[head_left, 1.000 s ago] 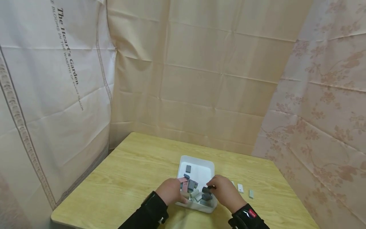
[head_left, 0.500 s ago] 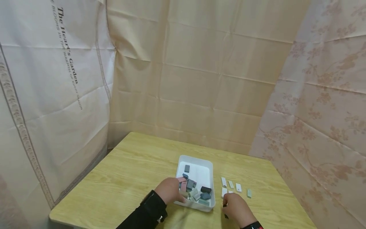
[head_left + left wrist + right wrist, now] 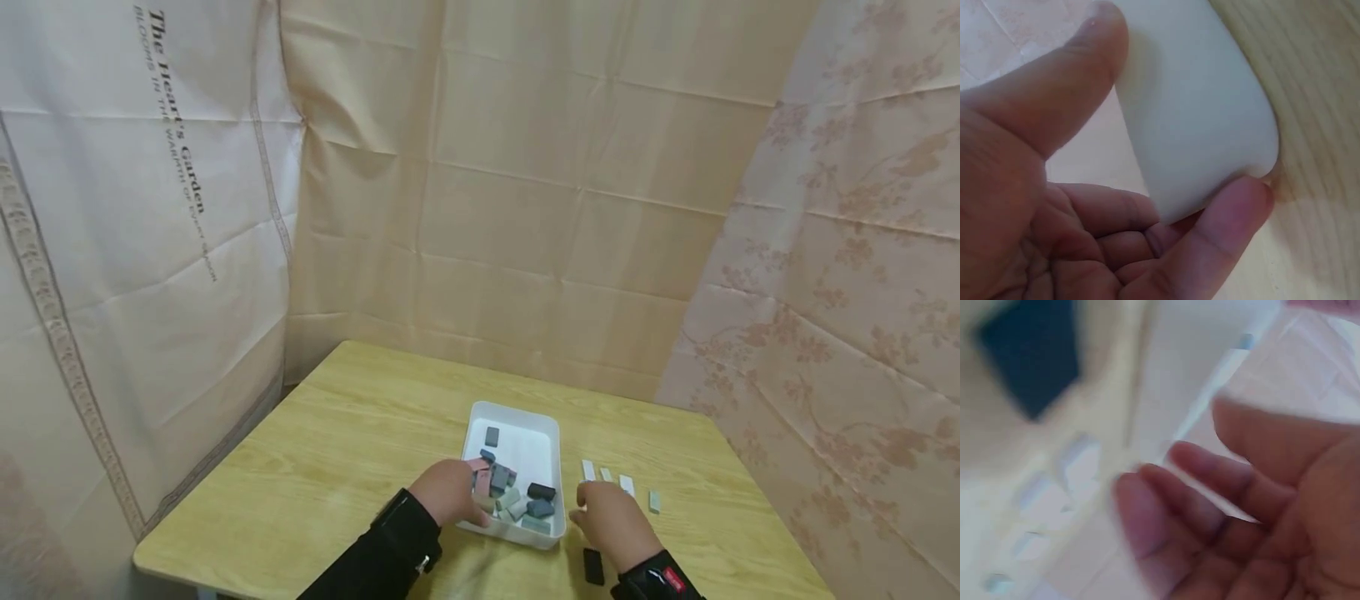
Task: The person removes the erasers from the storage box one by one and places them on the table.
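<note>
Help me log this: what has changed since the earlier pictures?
The right hand carried a black block rightward from the tray, let it go on the table and is now empty. The left hand still grips the tray, which stayed put.

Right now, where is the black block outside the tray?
In the head view, the black block lies on the table, low and right of centre, beside the right hand and nearer the camera than the white tray.
</note>
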A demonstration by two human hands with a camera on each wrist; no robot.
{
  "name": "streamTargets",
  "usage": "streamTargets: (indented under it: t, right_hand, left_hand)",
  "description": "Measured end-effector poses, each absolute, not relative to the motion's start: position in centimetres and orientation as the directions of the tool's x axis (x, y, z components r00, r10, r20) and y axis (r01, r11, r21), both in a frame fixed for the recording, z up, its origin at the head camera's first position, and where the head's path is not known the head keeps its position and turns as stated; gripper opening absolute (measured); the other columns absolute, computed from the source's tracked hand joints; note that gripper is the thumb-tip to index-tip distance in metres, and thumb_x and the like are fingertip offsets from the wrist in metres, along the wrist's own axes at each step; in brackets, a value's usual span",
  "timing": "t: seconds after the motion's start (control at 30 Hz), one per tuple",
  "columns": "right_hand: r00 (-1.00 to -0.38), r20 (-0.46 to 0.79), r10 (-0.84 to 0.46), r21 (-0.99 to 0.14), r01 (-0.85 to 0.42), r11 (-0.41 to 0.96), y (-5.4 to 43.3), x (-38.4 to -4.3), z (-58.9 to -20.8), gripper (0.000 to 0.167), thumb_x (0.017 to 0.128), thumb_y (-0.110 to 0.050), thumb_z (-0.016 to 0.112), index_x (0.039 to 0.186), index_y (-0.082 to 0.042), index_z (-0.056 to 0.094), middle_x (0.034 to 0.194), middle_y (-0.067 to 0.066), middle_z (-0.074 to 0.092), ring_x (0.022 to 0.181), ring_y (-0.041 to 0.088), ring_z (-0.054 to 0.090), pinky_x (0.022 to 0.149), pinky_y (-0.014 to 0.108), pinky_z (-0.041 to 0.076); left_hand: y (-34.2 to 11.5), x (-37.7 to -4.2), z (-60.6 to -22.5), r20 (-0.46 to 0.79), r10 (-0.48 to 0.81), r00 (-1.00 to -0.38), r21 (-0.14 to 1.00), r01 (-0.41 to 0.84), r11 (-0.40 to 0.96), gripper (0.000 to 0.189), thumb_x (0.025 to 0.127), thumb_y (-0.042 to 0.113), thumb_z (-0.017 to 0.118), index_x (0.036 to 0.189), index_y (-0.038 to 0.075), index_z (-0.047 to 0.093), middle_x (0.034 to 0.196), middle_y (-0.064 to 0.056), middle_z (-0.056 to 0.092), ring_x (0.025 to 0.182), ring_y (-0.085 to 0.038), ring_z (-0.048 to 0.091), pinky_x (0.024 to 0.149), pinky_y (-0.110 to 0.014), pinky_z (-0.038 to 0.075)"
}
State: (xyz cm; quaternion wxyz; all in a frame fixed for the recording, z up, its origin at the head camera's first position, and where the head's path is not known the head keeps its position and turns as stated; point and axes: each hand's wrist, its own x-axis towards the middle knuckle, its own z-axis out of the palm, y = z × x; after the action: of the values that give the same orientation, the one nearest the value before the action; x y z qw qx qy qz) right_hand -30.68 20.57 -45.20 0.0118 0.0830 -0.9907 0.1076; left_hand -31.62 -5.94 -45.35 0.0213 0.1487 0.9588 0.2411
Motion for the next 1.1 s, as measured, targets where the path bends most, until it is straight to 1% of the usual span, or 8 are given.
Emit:
streamTargets:
  t: [0.07, 0.17, 0.33, 0.4, 0.6, 0.83, 0.93, 1.1]
  right_hand:
    - [-0.962, 0.1, -0.253, -0.22, -0.27, 0.937, 19.7, -31.6, -44.3, 0.011, 0.09, -0.008, 0.082, 0.099, -0.004, 0.077, 0.095, 0.008, 0.075, 0.09, 0.027, 0.07, 0.083, 0.049, 0.057]
    - [-0.881, 0.16, -0.446, -0.187, -0.47, 0.862, 18.6, -33.1, -44.5, 0.019, 0.087, 0.004, 0.078, 0.105, -0.001, 0.079, 0.1, 0.013, 0.077, 0.097, 0.033, 0.073, 0.09, 0.05, 0.058]
    - [-0.79, 0.148, -0.595, -0.095, -0.611, 0.786, 17.4, -35.1, -46.4, 0.02, 0.086, 0.007, 0.074, 0.101, -0.003, 0.082, 0.094, 0.009, 0.078, 0.088, 0.025, 0.074, 0.083, 0.041, 0.06]
    - [-0.787, 0.148, -0.599, -0.084, -0.613, 0.785, 17.2, -35.5, -47.1, 0.018, 0.086, 0.007, 0.072, 0.095, -0.005, 0.082, 0.086, 0.005, 0.077, 0.078, 0.018, 0.069, 0.075, 0.036, 0.058]
    - [-0.775, 0.194, -0.602, -0.052, -0.621, 0.782, 16.8, -36.4, -48.0, 0.018, 0.083, 0.005, 0.071, 0.075, -0.011, 0.074, 0.07, -0.005, 0.065, 0.063, 0.007, 0.048, 0.06, 0.028, 0.046]
    - [-0.791, 0.227, -0.568, -0.064, -0.595, 0.801, 16.4, -36.6, -47.7, 0.02, 0.083, 0.006, 0.072, 0.075, -0.013, 0.073, 0.071, -0.005, 0.061, 0.065, 0.008, 0.046, 0.061, 0.029, 0.043]
    - [-0.8, 0.28, -0.531, -0.079, -0.57, 0.818, 16.8, -36.0, -47.0, 0.017, 0.082, 0.007, 0.075, 0.08, -0.011, 0.076, 0.075, -0.001, 0.063, 0.068, 0.011, 0.053, 0.064, 0.032, 0.048]
    - [-0.909, 0.269, -0.318, -0.211, -0.377, 0.902, 19.0, -34.2, -44.7, 0.017, 0.083, 0.005, 0.076, 0.09, -0.009, 0.081, 0.087, 0.003, 0.072, 0.084, 0.019, 0.067, 0.08, 0.045, 0.058]
  left_hand:
    - [-5.9, -31.7, -45.3, 0.021, 0.293, -0.956, 0.461, 0.269, 0.846, 0.047, 0.073, 0.037, 0.098, 0.065, 0.012, 0.059, 0.064, 0.006, 0.041, 0.062, -0.013, 0.039, 0.063, -0.03, 0.036]
    - [-5.6, -31.8, -45.6, 0.027, 0.293, -0.956, 0.435, 0.275, 0.857, 0.047, 0.072, 0.039, 0.098, 0.067, 0.012, 0.061, 0.066, 0.005, 0.047, 0.063, -0.013, 0.041, 0.065, -0.031, 0.039]
    - [-5.0, -32.1, -46.3, 0.114, 0.364, -0.924, 0.369, 0.38, 0.848, 0.04, 0.074, 0.042, 0.095, 0.088, 0.013, 0.071, 0.066, 0.006, 0.059, 0.062, -0.011, 0.047, 0.065, -0.028, 0.046]
    - [-4.7, -32.2, -46.5, 0.122, 0.372, -0.92, 0.36, 0.39, 0.848, 0.043, 0.073, 0.041, 0.094, 0.098, 0.014, 0.072, 0.067, 0.006, 0.062, 0.062, -0.011, 0.048, 0.065, -0.028, 0.047]
    - [-4.9, -32.5, -46.0, 0.06, 0.303, -0.951, 0.407, 0.301, 0.863, 0.045, 0.07, 0.042, 0.098, 0.095, 0.013, 0.073, 0.07, 0.005, 0.061, 0.065, -0.013, 0.048, 0.069, -0.03, 0.047]
    - [-5.7, -32.5, -45.5, 0.01, 0.272, -0.962, 0.435, 0.249, 0.865, 0.047, 0.072, 0.045, 0.097, 0.08, 0.007, 0.07, 0.07, 0.004, 0.055, 0.066, -0.015, 0.046, 0.068, -0.031, 0.042]
    - [-5.9, -32.2, -45.7, -0.002, 0.276, -0.961, 0.433, 0.248, 0.866, 0.047, 0.073, 0.045, 0.097, 0.074, 0.009, 0.067, 0.067, 0.004, 0.049, 0.064, -0.014, 0.043, 0.065, -0.03, 0.038]
    - [-6.0, -32.0, -45.5, -0.011, 0.291, -0.957, 0.44, 0.257, 0.86, 0.049, 0.072, 0.042, 0.098, 0.069, 0.01, 0.061, 0.065, 0.005, 0.043, 0.062, -0.013, 0.041, 0.062, -0.029, 0.035]
